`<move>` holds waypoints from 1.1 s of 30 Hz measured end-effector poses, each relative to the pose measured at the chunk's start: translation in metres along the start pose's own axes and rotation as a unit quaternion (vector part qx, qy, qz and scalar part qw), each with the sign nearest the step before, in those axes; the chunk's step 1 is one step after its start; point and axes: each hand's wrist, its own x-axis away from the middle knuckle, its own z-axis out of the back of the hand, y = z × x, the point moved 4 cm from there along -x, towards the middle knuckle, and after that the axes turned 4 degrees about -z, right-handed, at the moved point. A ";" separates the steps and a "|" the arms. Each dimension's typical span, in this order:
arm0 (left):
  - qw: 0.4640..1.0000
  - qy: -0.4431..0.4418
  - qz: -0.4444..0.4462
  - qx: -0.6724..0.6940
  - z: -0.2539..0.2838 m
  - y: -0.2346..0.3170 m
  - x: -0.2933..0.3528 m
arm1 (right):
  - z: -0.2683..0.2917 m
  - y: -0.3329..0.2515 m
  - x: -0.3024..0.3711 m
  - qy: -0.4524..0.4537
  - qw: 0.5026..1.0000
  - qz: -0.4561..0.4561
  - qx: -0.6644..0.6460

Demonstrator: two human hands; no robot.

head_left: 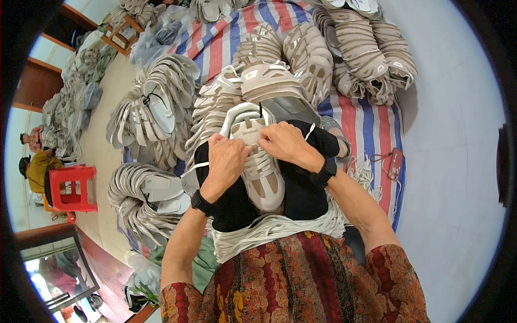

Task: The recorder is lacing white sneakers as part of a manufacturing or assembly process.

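A beige and white sneaker upper [267,197] lies between my black-clad knees, its toe toward me and its tongue [248,131] standing up. White laces [259,166] cross its front. My left hand [227,160] is closed at the left side of the eyelets, with a white lace end [195,169] sticking out past it. On the opposite side, my right hand [291,142] is closed with its fingertips beside the tongue; another lace end [311,131] shows beyond it. The pinched part of the lace is hidden by the fingers of each hand. Black bands circle both wrists.
A bundle of loose white laces [280,229] lies across my lap. Stacked uppers [161,105] surround me on a striped sheet [383,126], with more piles [358,46] at the far right. A red phone-like object [395,164] lies right. A red stool [74,188] and a seated person are left.
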 end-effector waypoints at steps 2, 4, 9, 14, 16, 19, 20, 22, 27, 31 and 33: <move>0.999 0.008 -0.023 0.036 0.002 -0.001 0.001 | 0.001 0.000 0.000 -0.002 1.000 0.002 0.008; 0.999 0.004 -0.018 0.045 0.002 0.001 0.000 | 0.000 0.001 -0.001 -0.005 1.000 -0.003 0.019; 1.000 -0.024 0.005 -0.010 -0.003 0.000 -0.002 | -0.001 0.001 -0.001 -0.010 1.000 -0.019 0.018; 0.999 -0.045 0.026 0.001 -0.003 -0.004 -0.002 | -0.002 0.003 -0.004 -0.007 1.000 -0.025 0.017; 0.998 -0.048 0.023 0.044 0.001 -0.006 -0.002 | 0.002 0.011 -0.009 -0.060 0.995 -0.031 -0.067; 0.991 -0.041 0.042 0.120 0.008 -0.003 0.002 | 0.002 0.009 -0.006 -0.120 0.977 -0.034 -0.171; 0.986 -0.028 0.056 0.154 0.010 -0.003 0.002 | 0.003 0.008 -0.004 -0.121 0.974 -0.034 -0.189; 0.981 0.014 0.073 0.182 0.011 -0.004 0.003 | 0.002 0.012 0.001 -0.093 0.978 -0.012 -0.185; 0.986 0.142 0.011 0.083 0.021 -0.007 -0.016 | 0.026 0.000 0.002 -0.026 0.995 0.079 -0.060; 0.969 0.036 0.089 0.228 -0.006 -0.042 -0.018 | 0.014 -0.002 -0.002 -0.031 0.988 0.141 0.055; 0.954 0.011 0.133 0.267 -0.003 -0.046 -0.013 | 0.017 0.007 -0.001 -0.035 0.989 0.123 0.071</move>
